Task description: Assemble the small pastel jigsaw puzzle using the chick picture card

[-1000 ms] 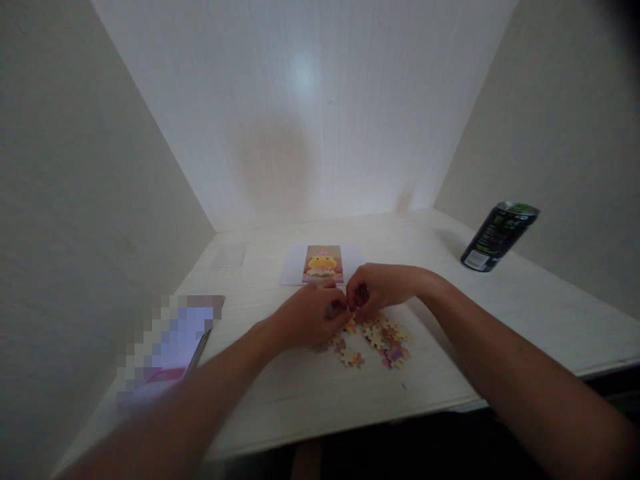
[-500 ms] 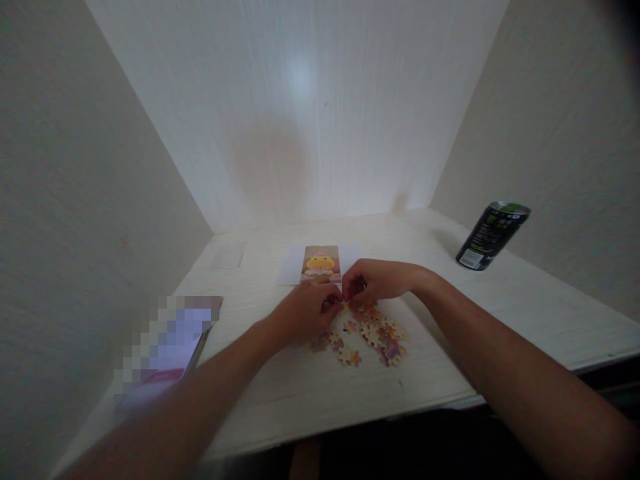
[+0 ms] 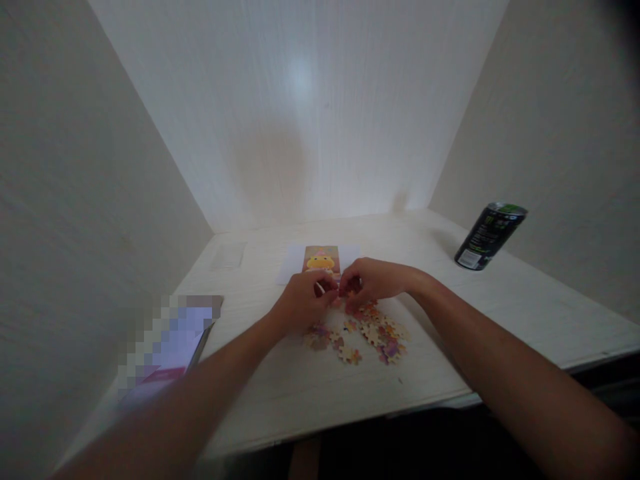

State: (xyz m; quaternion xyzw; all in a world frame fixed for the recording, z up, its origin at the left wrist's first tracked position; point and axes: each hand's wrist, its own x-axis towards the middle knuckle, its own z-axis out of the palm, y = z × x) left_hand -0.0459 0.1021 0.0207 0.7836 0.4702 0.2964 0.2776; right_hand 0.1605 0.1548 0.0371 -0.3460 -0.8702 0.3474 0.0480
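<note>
Several loose jigsaw pieces (image 3: 373, 335) in pink, yellow and purple lie in a small heap on the white desk (image 3: 310, 393). My left hand (image 3: 303, 302) and my right hand (image 3: 373, 282) meet fingertip to fingertip just above the heap's far edge, pinching small puzzle pieces (image 3: 344, 295) between them. The pieces in the fingers are mostly hidden. Behind the hands lies a printed picture (image 3: 320, 261) of a yellow figure on a white sheet, partly covered by my fingers.
A dark drink can (image 3: 489, 236) stands at the right of the desk near the side wall. A blurred-out flat item (image 3: 167, 347) lies at the left front. White walls close in the desk on three sides. The desk's front edge runs just below my forearms.
Both hands have lifted slightly and moved away from me, toward the picture, staying joined at the fingertips. More of the loose pieces now show below my left hand.
</note>
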